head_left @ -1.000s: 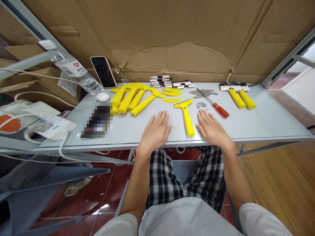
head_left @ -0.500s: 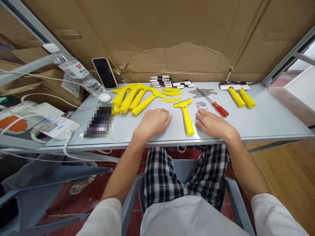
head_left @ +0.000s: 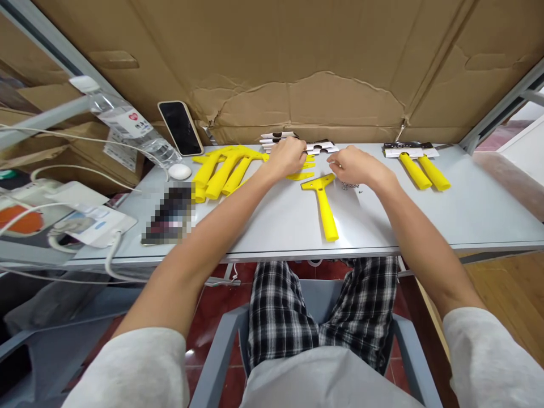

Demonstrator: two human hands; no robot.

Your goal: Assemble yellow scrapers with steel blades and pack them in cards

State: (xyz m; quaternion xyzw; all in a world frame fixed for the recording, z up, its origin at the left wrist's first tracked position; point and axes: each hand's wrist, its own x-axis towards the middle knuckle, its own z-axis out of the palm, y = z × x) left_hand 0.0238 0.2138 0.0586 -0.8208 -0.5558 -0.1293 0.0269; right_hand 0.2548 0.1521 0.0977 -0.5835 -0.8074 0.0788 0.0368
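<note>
My left hand [head_left: 289, 157] reaches over the thin yellow plastic strips [head_left: 300, 176], close to the black-and-white packets [head_left: 319, 147]. Its fingers are curled in, and what they may hold is hidden. My right hand [head_left: 357, 164] has its fingertips pinched together just right of the strips; anything between them is too small to name. Below and between both hands lies a yellow scraper handle [head_left: 325, 212], its wide head pointing away from me. Small screws [head_left: 350, 185] lie partly covered under my right hand. The metal strips and the red screwdriver are hidden behind that hand and forearm.
Several yellow scraper handles [head_left: 225, 174] are heaped at left. Two yellow scrapers with black-and-white heads [head_left: 414, 165] lie at right. A phone [head_left: 181, 128] leans on the cardboard [head_left: 340, 56] beside a water bottle [head_left: 127, 122]. White cables and a power strip [head_left: 21, 211] occupy the left side.
Both hands have left the table's front and moved forward, the left to the yellow strips, the right over the metal strips. Their fingers have curled in. The yellow handle stays on the table.
</note>
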